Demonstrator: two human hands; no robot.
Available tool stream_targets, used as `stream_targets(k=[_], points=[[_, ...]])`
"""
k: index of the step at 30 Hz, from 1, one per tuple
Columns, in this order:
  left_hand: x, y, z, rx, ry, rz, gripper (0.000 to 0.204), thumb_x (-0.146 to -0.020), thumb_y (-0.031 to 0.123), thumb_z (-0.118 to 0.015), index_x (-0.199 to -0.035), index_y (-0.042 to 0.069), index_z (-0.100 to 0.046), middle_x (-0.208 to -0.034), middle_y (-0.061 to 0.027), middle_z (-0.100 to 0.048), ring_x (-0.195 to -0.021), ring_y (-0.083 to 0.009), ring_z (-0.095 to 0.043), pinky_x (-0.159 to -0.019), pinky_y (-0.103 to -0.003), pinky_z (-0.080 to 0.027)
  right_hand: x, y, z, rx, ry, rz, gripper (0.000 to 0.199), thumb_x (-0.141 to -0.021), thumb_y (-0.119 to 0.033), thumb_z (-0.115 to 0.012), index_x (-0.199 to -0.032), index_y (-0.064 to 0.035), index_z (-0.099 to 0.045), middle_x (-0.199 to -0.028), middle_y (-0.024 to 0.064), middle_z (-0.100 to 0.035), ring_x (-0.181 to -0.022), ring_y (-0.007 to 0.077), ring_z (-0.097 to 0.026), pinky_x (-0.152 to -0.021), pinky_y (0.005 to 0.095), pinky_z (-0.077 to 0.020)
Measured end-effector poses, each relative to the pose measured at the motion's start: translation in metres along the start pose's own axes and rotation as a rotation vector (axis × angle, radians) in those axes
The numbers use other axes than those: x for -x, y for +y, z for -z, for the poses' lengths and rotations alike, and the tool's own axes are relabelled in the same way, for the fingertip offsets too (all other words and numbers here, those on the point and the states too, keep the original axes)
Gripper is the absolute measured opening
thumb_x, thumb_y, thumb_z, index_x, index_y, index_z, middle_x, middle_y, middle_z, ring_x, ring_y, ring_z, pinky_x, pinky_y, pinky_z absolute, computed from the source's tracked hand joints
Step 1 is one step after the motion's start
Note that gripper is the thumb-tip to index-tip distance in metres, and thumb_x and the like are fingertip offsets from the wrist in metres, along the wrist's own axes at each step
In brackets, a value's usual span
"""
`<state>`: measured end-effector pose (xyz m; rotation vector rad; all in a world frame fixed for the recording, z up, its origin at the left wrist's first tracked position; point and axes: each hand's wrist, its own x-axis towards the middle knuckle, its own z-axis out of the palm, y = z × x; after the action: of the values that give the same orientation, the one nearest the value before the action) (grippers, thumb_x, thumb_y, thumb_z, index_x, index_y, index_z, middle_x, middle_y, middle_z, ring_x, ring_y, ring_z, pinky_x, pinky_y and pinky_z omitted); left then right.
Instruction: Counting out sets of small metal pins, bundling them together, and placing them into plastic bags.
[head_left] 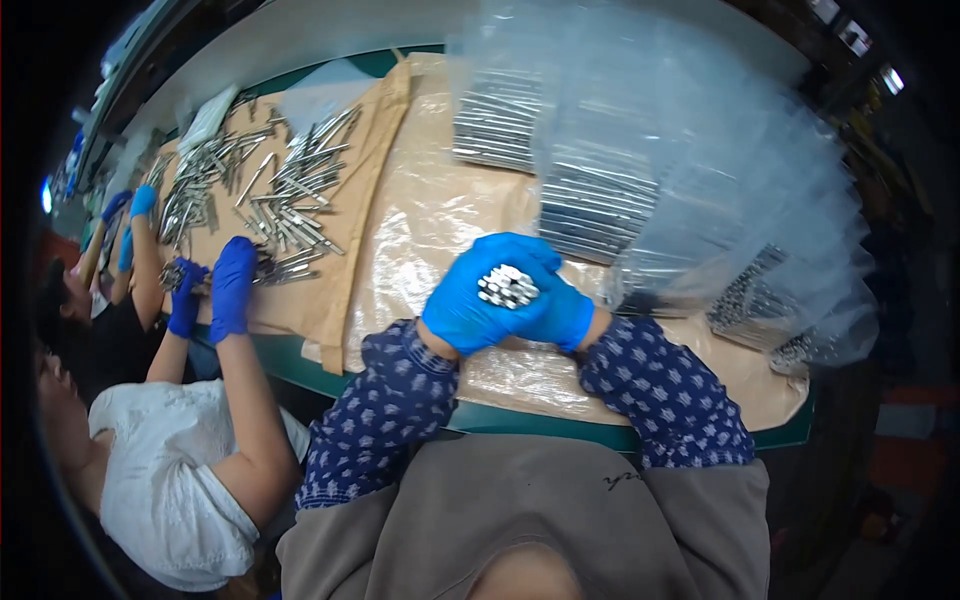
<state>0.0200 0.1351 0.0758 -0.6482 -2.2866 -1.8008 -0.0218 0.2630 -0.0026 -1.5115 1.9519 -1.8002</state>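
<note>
Both my hands, in blue gloves, are closed together round one bundle of slim metal rods (pixel 508 287). The rods' pale ends face up toward me in a tight cluster. My left hand (pixel 458 302) wraps the bundle from the left. My right hand (pixel 562 312) closes round it from the right, its fingers meeting the left hand's at the far side. The rods' lengths are hidden within the gloves. Beneath my hands lies brown paper (pixel 410 215) under a shiny clear film. Just beyond my right hand is a clear bag (pixel 598 205) holding a row of metal rods.
More clear bags of rods (pixel 497 120) overlap across the back and right (pixel 745 300). Loose metal rods (pixel 295 190) lie in heaps at the left, past a raised paper edge (pixel 372 190). A co-worker's purple-gloved hands (pixel 232 285) handle rods there; other people stand farther left.
</note>
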Motion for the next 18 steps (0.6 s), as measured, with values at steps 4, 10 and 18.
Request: stream_targets(k=[4, 10, 18], points=[[0.002, -0.018, 0.004, 0.276, 0.009, 0.096, 0.050, -0.073, 0.025, -0.072, -0.113, 0.001, -0.052, -0.117, -0.0146, -0.056, -0.102, -0.0221, -0.057, -0.091, -0.032, -0.045, -0.011, -0.012, -0.003, 0.009, 0.141, 0.034, 0.047, -0.066, -0.008, -0.075, -0.109, -0.0085, -0.056, -0.105, 0.0085, -0.060, -0.096, 0.0213, -0.058, -0.084, 0.0313, -0.0483], [-0.020, 0.010, 0.011, 0.409, 0.070, -0.049, 0.040, -0.086, 0.022, -0.058, -0.120, 0.004, -0.049, -0.127, -0.0146, -0.048, -0.104, -0.0215, -0.055, -0.087, -0.032, -0.046, -0.006, -0.108, 0.037, -0.654, 0.075, -0.551, 0.017, -0.069, -0.004, -0.072, -0.083, -0.0017, -0.063, -0.081, 0.0068, -0.066, -0.074, 0.0125, -0.062, -0.067, 0.0256, -0.0505], [-0.098, 0.060, -0.031, -0.512, -0.396, -0.477, 0.034, -0.078, 0.011, -0.060, -0.111, 0.008, -0.056, -0.105, -0.0151, -0.056, -0.091, -0.0308, -0.057, -0.074, -0.037, -0.049, -0.022, -0.202, 0.173, -0.381, 0.151, -0.325, 0.019, -0.072, -0.003, -0.068, -0.085, -0.0054, -0.055, -0.071, 0.0090, -0.058, -0.069, 0.0216, -0.061, -0.066, 0.0339, -0.0513]])
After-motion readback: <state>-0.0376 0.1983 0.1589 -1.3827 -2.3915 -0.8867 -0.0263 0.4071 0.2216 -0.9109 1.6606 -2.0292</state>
